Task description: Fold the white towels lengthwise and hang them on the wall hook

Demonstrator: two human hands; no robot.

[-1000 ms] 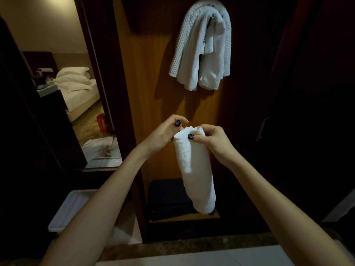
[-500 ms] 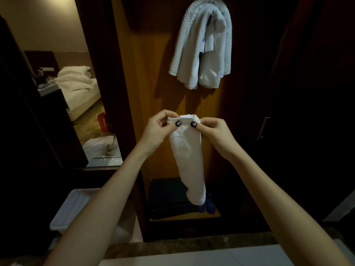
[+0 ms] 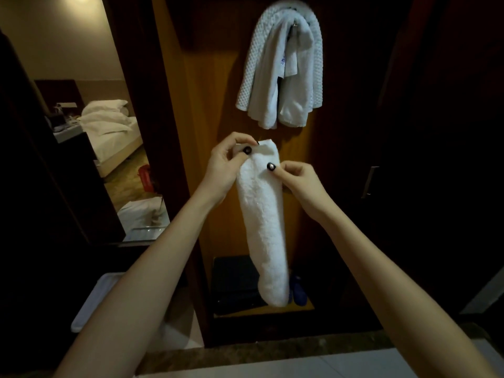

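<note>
A narrow white towel (image 3: 266,225), folded lengthwise, hangs straight down in front of the orange wooden panel. My left hand (image 3: 226,165) pinches its top left corner between thumb and fingers. My right hand (image 3: 300,181) pinches the top right edge a little lower. Above them, several white towels (image 3: 281,75) hang bunched over the wall hook (image 3: 295,24), whose metal barely shows between the folds.
A dark door with a metal handle (image 3: 369,181) stands at the right. Left of the panel an opening shows a bed (image 3: 114,129). A dark box (image 3: 234,285) and blue slippers (image 3: 298,293) sit on the low shelf. A white bin (image 3: 92,304) stands lower left.
The towel has been lifted higher toward the hook. Both hands shifted their pinch along its top edge, the left now above the right.
</note>
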